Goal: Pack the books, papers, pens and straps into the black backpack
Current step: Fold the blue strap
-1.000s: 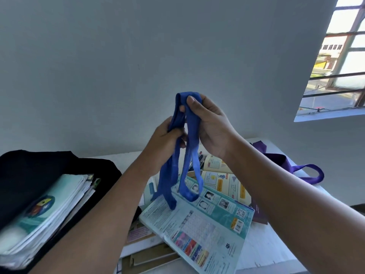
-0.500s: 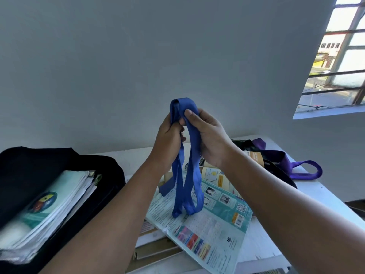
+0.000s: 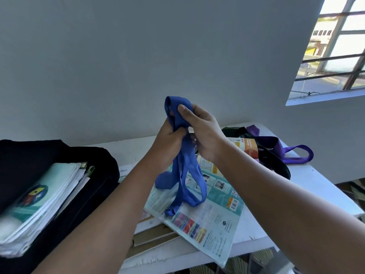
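Both hands hold a folded blue strap (image 3: 183,175) up above the table. My left hand (image 3: 167,141) grips its middle, and my right hand (image 3: 203,131) pinches the folded top with the thumb. The loose loops hang down onto a teal book (image 3: 209,218). The black backpack (image 3: 87,186) lies open at the left with a stack of books and papers (image 3: 41,196) inside. A purple strap (image 3: 292,153) lies at the far right of the table.
Under the teal book lie more books and papers (image 3: 154,232) on the white table (image 3: 320,186). A black bag or cloth (image 3: 274,163) with an orange booklet (image 3: 246,147) on it sits by the purple strap. The wall is close behind; a barred window (image 3: 335,48) is upper right.
The hands have come slightly lower and gathered the blue strap tighter; its hanging loops now rest bunched on the teal book. The view has tilted down, showing more of the table.
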`<action>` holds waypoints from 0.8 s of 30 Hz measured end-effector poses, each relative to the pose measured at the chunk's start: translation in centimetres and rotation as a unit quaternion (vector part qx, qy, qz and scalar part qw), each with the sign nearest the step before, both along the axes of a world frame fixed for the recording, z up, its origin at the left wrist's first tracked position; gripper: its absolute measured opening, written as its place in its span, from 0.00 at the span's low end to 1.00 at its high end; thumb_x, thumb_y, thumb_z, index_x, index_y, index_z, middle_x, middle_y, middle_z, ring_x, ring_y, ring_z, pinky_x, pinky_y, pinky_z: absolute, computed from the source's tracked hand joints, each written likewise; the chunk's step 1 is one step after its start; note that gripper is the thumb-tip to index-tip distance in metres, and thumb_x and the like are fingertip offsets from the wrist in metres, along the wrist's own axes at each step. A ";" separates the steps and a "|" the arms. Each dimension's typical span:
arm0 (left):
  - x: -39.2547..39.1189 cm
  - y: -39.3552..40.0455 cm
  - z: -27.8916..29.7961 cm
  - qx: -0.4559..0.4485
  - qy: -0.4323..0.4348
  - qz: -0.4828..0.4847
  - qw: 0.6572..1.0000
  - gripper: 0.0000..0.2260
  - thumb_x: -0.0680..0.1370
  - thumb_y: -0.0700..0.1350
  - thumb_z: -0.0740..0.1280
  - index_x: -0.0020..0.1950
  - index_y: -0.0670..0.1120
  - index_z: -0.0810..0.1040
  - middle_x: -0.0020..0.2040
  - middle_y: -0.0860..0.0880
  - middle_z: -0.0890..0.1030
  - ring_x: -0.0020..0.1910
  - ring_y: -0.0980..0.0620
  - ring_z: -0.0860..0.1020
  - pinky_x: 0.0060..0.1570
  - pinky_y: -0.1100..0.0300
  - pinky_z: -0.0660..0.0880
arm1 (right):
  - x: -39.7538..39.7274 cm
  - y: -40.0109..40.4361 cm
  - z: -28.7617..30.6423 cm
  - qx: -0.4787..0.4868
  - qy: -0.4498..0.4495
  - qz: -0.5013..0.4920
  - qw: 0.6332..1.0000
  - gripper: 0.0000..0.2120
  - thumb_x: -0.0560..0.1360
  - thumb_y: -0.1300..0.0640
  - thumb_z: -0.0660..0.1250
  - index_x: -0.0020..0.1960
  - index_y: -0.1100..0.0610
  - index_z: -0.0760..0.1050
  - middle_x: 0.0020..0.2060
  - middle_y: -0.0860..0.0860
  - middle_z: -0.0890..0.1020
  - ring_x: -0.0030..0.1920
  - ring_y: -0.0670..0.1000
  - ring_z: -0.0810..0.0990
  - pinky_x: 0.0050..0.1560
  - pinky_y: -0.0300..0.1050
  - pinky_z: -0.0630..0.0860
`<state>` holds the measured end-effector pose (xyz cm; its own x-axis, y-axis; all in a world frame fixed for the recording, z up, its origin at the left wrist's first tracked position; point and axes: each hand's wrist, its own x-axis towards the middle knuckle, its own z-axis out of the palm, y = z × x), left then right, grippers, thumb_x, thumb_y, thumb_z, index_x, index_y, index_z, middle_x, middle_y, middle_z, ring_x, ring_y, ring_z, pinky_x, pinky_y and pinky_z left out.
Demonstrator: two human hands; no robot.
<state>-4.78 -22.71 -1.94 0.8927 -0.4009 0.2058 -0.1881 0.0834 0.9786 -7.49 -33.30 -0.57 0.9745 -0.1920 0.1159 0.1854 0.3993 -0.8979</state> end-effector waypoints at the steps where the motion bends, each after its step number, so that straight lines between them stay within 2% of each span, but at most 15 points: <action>1: 0.1 -0.2 -0.1 -0.008 0.006 0.007 1.000 0.19 0.79 0.32 0.56 0.66 0.44 0.75 0.55 0.37 0.82 0.55 0.41 0.83 0.56 0.46 0.81 | 0.0 0.0 -0.1 -0.012 0.003 -0.004 1.000 0.12 0.82 0.55 0.70 0.62 0.61 0.82 0.48 0.55 0.86 0.45 0.52 0.85 0.39 0.42 0.80; 5: 0.3 -0.8 -0.6 -0.024 0.013 0.049 0.998 0.14 0.81 0.36 0.57 0.62 0.44 0.77 0.53 0.41 0.84 0.53 0.46 0.85 0.50 0.51 0.80 | 0.1 0.8 -0.2 -0.055 -0.017 -0.006 0.998 0.08 0.82 0.56 0.70 0.57 0.58 0.84 0.45 0.54 0.86 0.46 0.51 0.85 0.46 0.42 0.80; 6: 0.3 -0.8 -0.7 -0.025 0.007 0.052 0.998 0.14 0.82 0.36 0.56 0.61 0.45 0.77 0.51 0.42 0.84 0.52 0.47 0.85 0.50 0.52 0.80 | 0.1 0.9 -0.1 -0.061 -0.016 -0.016 0.998 0.08 0.81 0.56 0.71 0.57 0.58 0.84 0.45 0.54 0.86 0.45 0.51 0.85 0.45 0.43 0.80; 8: 0.5 -0.7 -0.9 -0.010 -0.017 0.056 0.998 0.16 0.81 0.33 0.54 0.60 0.46 0.76 0.46 0.44 0.83 0.44 0.47 0.84 0.47 0.51 0.80 | 0.3 0.4 -0.1 -0.078 -0.002 -0.051 0.996 0.08 0.81 0.55 0.72 0.57 0.57 0.84 0.44 0.53 0.85 0.42 0.50 0.83 0.40 0.44 0.77; 9: 0.6 -0.6 -1.0 0.001 -0.035 0.051 0.998 0.15 0.80 0.33 0.53 0.59 0.46 0.74 0.41 0.44 0.81 0.38 0.48 0.81 0.43 0.50 0.79 | 0.5 -0.1 -0.1 -0.098 0.002 -0.077 0.992 0.09 0.80 0.53 0.72 0.57 0.57 0.83 0.44 0.53 0.83 0.43 0.50 0.81 0.41 0.45 0.75; 10: 0.7 -0.5 -1.1 0.012 -0.049 0.048 0.998 0.13 0.79 0.34 0.53 0.58 0.45 0.73 0.37 0.44 0.76 0.33 0.49 0.76 0.40 0.49 0.74 | 0.7 -0.6 -0.2 -0.122 0.005 -0.101 0.987 0.10 0.78 0.52 0.73 0.56 0.56 0.82 0.46 0.53 0.81 0.47 0.50 0.80 0.45 0.46 0.75; 12: 1.0 -0.4 -1.1 0.032 -0.064 0.045 0.996 0.10 0.78 0.37 0.54 0.56 0.42 0.71 0.36 0.43 0.70 0.30 0.52 0.67 0.36 0.50 0.67 | 0.9 -1.4 -0.5 -0.143 0.013 -0.120 0.982 0.15 0.76 0.50 0.76 0.58 0.53 0.77 0.54 0.54 0.79 0.55 0.53 0.78 0.55 0.47 0.76; 13: 1.1 -0.3 -0.9 0.042 -0.067 0.044 0.996 0.11 0.77 0.37 0.54 0.56 0.40 0.71 0.37 0.43 0.69 0.29 0.52 0.65 0.35 0.51 0.65 | 0.8 -1.7 -0.5 -0.146 0.013 -0.112 0.983 0.17 0.77 0.51 0.76 0.61 0.52 0.74 0.59 0.55 0.79 0.57 0.53 0.79 0.56 0.46 0.77; 15: 0.9 -0.4 -0.4 0.070 -0.078 0.033 0.994 0.11 0.76 0.38 0.54 0.54 0.43 0.73 0.36 0.43 0.68 0.30 0.51 0.65 0.35 0.52 0.64 | 0.6 -2.2 -0.1 -0.162 -0.006 -0.072 0.984 0.22 0.78 0.56 0.75 0.68 0.49 0.71 0.62 0.51 0.78 0.58 0.49 0.81 0.52 0.38 0.79; 17: 0.6 -0.5 0.2 0.109 -0.105 0.015 0.988 0.09 0.75 0.39 0.55 0.45 0.49 0.73 0.34 0.43 0.68 0.32 0.48 0.65 0.35 0.51 0.65 | 0.5 -2.6 0.5 -0.173 -0.039 -0.028 0.984 0.20 0.80 0.60 0.72 0.69 0.52 0.74 0.56 0.49 0.81 0.51 0.42 0.83 0.47 0.34 0.78; 19: 0.6 -0.6 0.9 0.138 -0.128 0.005 0.982 0.10 0.77 0.38 0.56 0.40 0.50 0.70 0.31 0.45 0.69 0.32 0.48 0.67 0.37 0.49 0.67 | 0.5 -2.7 1.2 -0.178 -0.069 -0.022 0.981 0.13 0.80 0.63 0.71 0.64 0.59 0.78 0.47 0.49 0.83 0.44 0.42 0.82 0.44 0.34 0.77; 20: 0.6 -0.7 1.3 0.142 -0.132 0.007 0.981 0.10 0.78 0.36 0.56 0.41 0.49 0.70 0.31 0.47 0.71 0.31 0.48 0.69 0.36 0.50 0.68 | 0.5 -2.7 1.6 -0.179 -0.082 -0.035 0.980 0.10 0.80 0.64 0.71 0.61 0.60 0.80 0.44 0.49 0.83 0.43 0.43 0.81 0.42 0.36 0.77; 22: 0.7 -0.6 1.7 0.115 -0.117 0.014 0.986 0.11 0.80 0.33 0.58 0.49 0.48 0.72 0.34 0.47 0.78 0.31 0.50 0.74 0.35 0.55 0.73 | 0.7 -2.9 2.4 -0.181 -0.107 -0.072 0.975 0.06 0.79 0.64 0.73 0.56 0.60 0.81 0.42 0.49 0.82 0.42 0.45 0.80 0.38 0.39 0.77; 24: 0.4 -0.3 1.0 0.089 -0.059 -0.006 0.994 0.12 0.80 0.30 0.59 0.56 0.45 0.73 0.38 0.43 0.82 0.33 0.51 0.78 0.36 0.62 0.78 | 1.0 -3.0 3.3 -0.174 -0.129 -0.105 0.971 0.05 0.78 0.64 0.74 0.53 0.58 0.81 0.42 0.47 0.83 0.41 0.43 0.79 0.40 0.37 0.76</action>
